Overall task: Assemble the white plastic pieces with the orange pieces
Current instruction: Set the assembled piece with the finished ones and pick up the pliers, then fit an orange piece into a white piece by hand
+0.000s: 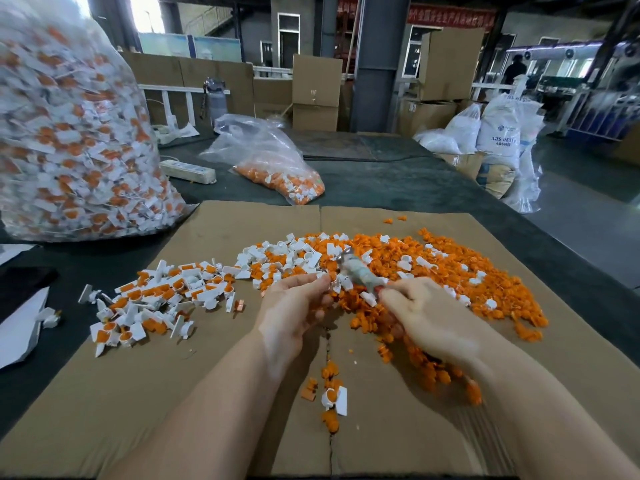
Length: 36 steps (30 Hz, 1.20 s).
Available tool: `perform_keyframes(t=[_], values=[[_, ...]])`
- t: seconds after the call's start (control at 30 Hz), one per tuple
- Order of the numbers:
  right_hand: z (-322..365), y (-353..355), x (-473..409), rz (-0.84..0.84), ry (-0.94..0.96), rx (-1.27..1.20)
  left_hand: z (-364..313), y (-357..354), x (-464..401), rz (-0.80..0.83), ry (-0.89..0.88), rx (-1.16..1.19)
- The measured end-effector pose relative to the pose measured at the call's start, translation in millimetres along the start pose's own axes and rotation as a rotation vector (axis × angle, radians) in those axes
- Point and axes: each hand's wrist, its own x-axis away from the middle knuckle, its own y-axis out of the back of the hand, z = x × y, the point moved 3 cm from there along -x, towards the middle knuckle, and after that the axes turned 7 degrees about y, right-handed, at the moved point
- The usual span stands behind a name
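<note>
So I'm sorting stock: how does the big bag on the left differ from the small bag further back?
The big bag stands tall and bulging; the small bag lies slumped and mostly slack. The big bag holds white pieces joined with orange; the small bag holds mainly loose orange pieces with a few white ones. The big bag sits at the cardboard's edge; the small bag lies beyond it. Both are clear plastic.

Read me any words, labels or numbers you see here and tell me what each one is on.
"ABS RESIN", partly legible, on the white sack on the right.
A smaller line under it on the same sack: too blurred to read.
White characters on the red banner at the back: too blurred to read.
Small marks on the cardboard boxes: too small to read.
Nothing readable on the plastic pieces or bags.
</note>
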Motion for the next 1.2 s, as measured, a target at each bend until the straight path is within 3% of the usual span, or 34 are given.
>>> perform_keyframes(t=[0.33,0.73,0.97,1.2], values=[[5.2,-18.7,6.6,0.203,-0.196,-0.476,-3.9,4.8,1.1,-0.131,0.032,-0.007],[12.5,-17.3,6.8,0.173,-0.053,-0.244,-3.6,4.5,4.3,-0.195,0.021,-0.028],[12.8,-16.7,7.3,0.168,-0.051,-0.228,-1.7,1.4,5.1,-0.199,0.036,0.012],[11.5,-21.2,6.9,0.048,0.027,-0.073,-0.9,-3.5,6.0,-0.204,0.022,0.037]])
